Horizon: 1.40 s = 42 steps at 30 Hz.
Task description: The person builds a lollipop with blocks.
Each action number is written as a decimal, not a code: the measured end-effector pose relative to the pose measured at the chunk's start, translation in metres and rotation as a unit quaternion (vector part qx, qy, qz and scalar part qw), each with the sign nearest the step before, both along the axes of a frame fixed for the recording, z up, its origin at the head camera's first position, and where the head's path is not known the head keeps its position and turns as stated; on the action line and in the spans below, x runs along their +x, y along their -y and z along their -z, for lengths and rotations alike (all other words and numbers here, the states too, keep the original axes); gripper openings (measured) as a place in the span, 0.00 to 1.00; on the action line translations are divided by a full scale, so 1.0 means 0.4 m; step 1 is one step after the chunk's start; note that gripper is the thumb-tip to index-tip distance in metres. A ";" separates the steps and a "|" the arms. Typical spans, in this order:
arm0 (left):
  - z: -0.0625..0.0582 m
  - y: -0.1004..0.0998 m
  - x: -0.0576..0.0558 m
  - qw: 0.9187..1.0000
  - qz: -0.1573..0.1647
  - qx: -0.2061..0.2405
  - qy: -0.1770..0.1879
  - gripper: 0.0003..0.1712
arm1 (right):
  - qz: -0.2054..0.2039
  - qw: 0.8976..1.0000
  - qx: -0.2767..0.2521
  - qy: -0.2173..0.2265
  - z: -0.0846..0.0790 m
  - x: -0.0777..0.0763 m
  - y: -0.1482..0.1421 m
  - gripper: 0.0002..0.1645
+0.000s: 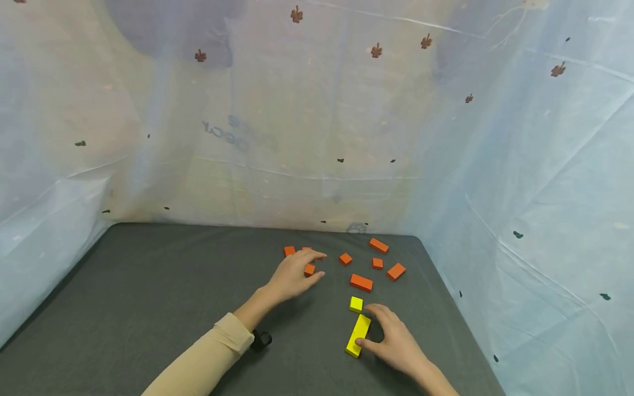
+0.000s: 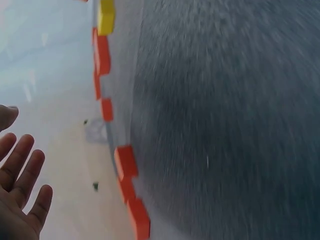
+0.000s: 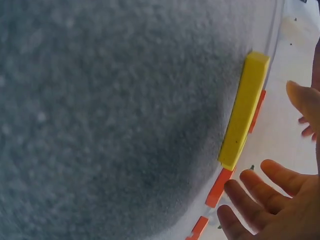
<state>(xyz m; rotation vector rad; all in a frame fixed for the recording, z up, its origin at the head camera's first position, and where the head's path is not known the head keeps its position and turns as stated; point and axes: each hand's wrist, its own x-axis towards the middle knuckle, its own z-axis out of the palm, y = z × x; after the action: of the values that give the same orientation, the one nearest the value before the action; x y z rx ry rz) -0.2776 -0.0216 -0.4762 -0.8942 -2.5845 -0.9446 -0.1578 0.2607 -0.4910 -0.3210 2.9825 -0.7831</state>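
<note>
In the head view a long yellow block (image 1: 358, 336) lies on the dark table, and a small yellow cube (image 1: 356, 304) sits just beyond its far end. My right hand (image 1: 398, 342) hovers beside the long block on its right, thumb overlapping its edge, fingers spread and gently bent. The right wrist view shows that long block standing apart from the fingers. My left hand (image 1: 292, 276) reaches over the far part of the table with thumb and fingers apart. Between them an orange block (image 1: 309, 270) shows, and two more orange blocks are partly hidden behind the hand.
Several orange blocks lie scattered at the far right: a long one (image 1: 361, 282) nearest the yellow cube, another long one (image 1: 378, 245) near the back edge. A black object (image 1: 261, 340) shows beside the left sleeve. Patterned sheeting (image 1: 317, 137) hangs behind and beside the table.
</note>
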 end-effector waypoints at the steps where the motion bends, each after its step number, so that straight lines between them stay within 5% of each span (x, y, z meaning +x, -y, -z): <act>1: 0.003 -0.012 -0.001 1.000 0.008 -0.003 0.009 0.25 | -0.005 1.000 0.001 0.002 0.001 0.001 0.001 0.49; 9: 0.036 -0.106 -0.012 0.995 0.055 -0.060 0.051 0.25 | -0.030 0.999 0.013 0.020 0.014 0.000 0.001 0.54; 20: 0.057 -0.188 -0.019 0.982 0.101 -0.150 0.064 0.21 | -0.054 0.998 0.026 0.013 0.021 0.008 -0.003 0.53; 30: 0.059 -0.220 -0.017 0.970 0.136 -0.178 0.091 0.17 | -0.063 0.998 0.018 0.008 0.020 0.011 -0.001 0.50; 42: 0.084 -0.236 -0.008 0.967 0.132 -0.192 0.102 0.16 | -0.057 0.998 0.025 0.013 0.027 0.014 -0.004 0.50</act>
<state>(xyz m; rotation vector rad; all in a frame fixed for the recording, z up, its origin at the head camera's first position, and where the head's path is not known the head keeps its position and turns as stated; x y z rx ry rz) -0.2809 0.0726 -0.5099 -1.3329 -2.9378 -0.6306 -0.1523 0.2623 -0.5018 -0.4697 2.9236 -0.6953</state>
